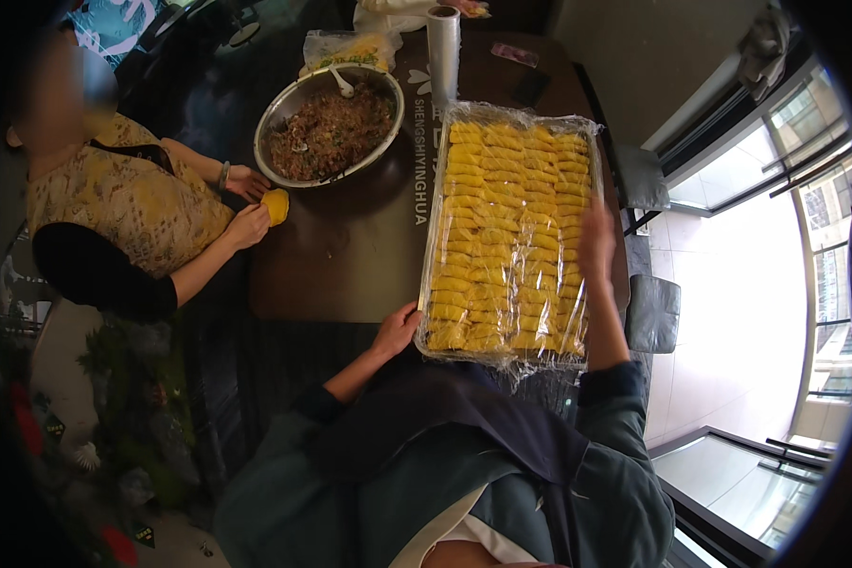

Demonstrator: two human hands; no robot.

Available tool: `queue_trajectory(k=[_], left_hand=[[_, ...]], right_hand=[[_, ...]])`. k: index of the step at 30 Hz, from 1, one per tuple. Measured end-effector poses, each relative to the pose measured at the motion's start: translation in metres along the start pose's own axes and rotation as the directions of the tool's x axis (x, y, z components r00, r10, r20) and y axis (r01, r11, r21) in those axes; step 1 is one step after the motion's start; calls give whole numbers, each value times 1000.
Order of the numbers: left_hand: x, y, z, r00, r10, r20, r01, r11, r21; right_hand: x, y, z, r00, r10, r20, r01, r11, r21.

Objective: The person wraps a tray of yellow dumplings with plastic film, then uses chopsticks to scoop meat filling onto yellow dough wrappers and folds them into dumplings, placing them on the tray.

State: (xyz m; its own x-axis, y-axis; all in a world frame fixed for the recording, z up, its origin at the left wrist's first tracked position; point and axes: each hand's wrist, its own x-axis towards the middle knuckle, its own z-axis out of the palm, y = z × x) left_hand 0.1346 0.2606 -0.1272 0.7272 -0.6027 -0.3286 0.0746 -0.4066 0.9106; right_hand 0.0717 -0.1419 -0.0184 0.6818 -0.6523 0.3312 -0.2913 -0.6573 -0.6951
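Observation:
Before me is a shallow tray [427,266] packed with rows of yellow-wrapped dumplings [493,206]. Clear cling film [536,302] covers them, wrinkled and glossy, with loose ends bunched along the near edge. The tray's near end reaches past the table edge towards my body. My left hand [399,331] grips the tray's left side close to the near corner. Blurred by motion, my right hand [597,240] is at the tray's right edge, about halfway along; whether its fingers hold the rim or the film cannot be made out.
On the brown table [348,277] are a metal basin [257,145] of minced filling with a white spoon [342,82], a bag of yellow pieces [351,51] and an upright film roll [444,60]. At left a person holds a yellow wrapper [275,206]. Stools [653,312] stand right.

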Motion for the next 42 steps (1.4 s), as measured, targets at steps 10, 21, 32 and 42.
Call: queue_trajectory(k=[10, 21, 32, 42], left_hand=[[5, 39, -126, 936, -167, 311, 168, 985, 25], [11, 1, -266, 951, -150, 270, 157, 988, -3], [29, 29, -284, 982, -3, 190, -12, 997, 75], [44, 66, -266, 986, -116, 122, 98, 984, 149]], right_hand=[[90, -55, 251, 937, -77, 341, 217, 892, -396], [93, -60, 284, 948, -45, 314, 186, 881, -435], [84, -81, 277, 950, -310, 23, 298, 888, -350], [43, -203, 270, 963, -78, 258, 5, 963, 271]])
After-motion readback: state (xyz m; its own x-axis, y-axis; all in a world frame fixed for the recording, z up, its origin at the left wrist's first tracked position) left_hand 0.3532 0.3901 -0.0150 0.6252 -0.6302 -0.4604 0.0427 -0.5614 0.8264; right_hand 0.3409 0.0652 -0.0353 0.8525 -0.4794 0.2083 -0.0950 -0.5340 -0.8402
